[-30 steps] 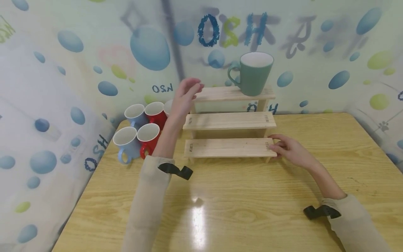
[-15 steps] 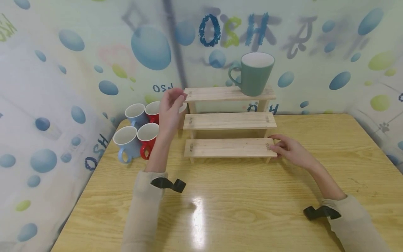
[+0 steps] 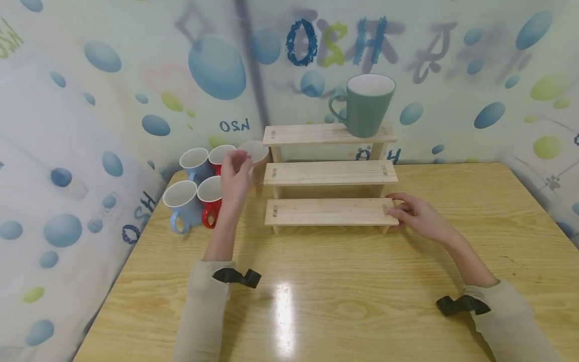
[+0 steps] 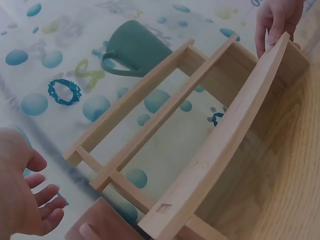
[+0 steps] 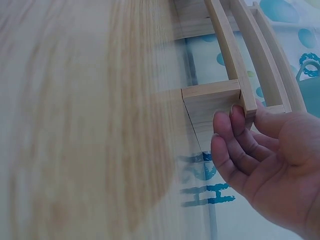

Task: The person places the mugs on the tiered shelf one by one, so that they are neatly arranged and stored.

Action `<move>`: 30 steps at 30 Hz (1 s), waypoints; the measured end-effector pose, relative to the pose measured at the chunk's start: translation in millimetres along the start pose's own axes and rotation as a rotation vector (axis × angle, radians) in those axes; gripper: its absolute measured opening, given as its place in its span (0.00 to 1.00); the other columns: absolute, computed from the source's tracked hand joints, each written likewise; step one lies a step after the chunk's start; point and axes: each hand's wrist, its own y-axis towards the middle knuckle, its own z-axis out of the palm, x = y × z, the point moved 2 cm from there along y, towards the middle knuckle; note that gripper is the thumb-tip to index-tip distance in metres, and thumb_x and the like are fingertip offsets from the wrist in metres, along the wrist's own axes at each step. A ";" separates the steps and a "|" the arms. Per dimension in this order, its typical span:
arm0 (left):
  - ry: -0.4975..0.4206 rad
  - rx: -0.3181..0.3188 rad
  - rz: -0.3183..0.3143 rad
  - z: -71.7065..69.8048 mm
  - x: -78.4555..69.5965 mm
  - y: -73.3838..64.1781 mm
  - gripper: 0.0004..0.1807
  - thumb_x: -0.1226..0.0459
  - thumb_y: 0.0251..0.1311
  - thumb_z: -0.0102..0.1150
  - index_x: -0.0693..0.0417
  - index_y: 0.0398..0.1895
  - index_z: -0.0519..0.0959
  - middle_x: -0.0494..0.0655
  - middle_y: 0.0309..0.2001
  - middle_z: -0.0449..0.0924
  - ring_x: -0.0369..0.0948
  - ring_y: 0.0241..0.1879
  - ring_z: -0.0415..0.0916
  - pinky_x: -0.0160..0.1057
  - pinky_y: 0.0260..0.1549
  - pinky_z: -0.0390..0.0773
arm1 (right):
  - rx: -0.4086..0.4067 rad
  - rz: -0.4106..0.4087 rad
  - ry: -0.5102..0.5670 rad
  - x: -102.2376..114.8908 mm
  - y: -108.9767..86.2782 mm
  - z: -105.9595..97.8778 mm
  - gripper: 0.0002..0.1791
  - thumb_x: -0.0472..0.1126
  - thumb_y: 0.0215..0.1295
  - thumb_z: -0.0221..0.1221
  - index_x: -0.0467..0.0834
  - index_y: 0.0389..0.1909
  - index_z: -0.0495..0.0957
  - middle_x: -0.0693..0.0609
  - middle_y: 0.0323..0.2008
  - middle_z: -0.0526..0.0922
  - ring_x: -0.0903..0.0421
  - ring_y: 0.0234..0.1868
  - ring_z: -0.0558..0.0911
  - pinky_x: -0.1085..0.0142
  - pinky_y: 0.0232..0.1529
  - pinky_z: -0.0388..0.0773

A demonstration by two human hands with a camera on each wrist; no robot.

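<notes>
Tabletop [image 3: 344, 301] bears white-lined mugs [image 3: 189, 213]; left grip [image 3: 236, 178], loosely apart, hovers near; right grip [image 3: 420, 219] pinches rack [image 3: 330, 212] holding green mug [image 3: 367, 114].

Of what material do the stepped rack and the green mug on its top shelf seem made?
The stepped rack looks like pale, probably unvarnished wood: grain lines run lengthwise, with little shine. The green mug is probably ceramic with a satin glaze, given its even colour and white inside, though painted metal is possible.

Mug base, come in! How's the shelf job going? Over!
Left grip empty, near pink cup. Right grip holding wooden shelf at bottom step. Green mug upright on top. Red mugs close to left.
</notes>
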 end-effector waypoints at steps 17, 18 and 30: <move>0.069 0.014 -0.159 4.4 35.9 2.5 0.25 0.61 0.76 0.47 0.63 0.69 0.58 0.59 0.63 0.63 0.49 0.60 0.64 0.44 0.62 0.68 | -0.002 0.008 -0.006 -0.2 0.2 -0.1 0.29 0.42 0.78 0.52 0.28 0.70 0.60 0.37 0.44 0.85 0.50 0.34 0.86 0.60 0.42 0.81; 0.070 0.017 -0.184 4.7 37.4 2.9 0.25 0.60 0.76 0.47 0.62 0.69 0.58 0.59 0.64 0.63 0.49 0.60 0.64 0.44 0.62 0.68 | -0.003 0.009 -0.005 -0.4 0.2 -0.2 0.29 0.42 0.78 0.52 0.28 0.70 0.60 0.37 0.44 0.85 0.50 0.34 0.86 0.60 0.42 0.81; 0.066 0.016 -0.243 6.3 57.0 14.1 0.24 0.54 0.78 0.44 0.66 0.62 0.69 0.57 0.55 0.70 0.47 0.51 0.66 0.40 0.54 0.67 | 0.002 0.010 0.013 -2.7 0.7 -0.3 0.29 0.42 0.78 0.52 0.29 0.71 0.59 0.37 0.44 0.85 0.51 0.35 0.86 0.61 0.42 0.81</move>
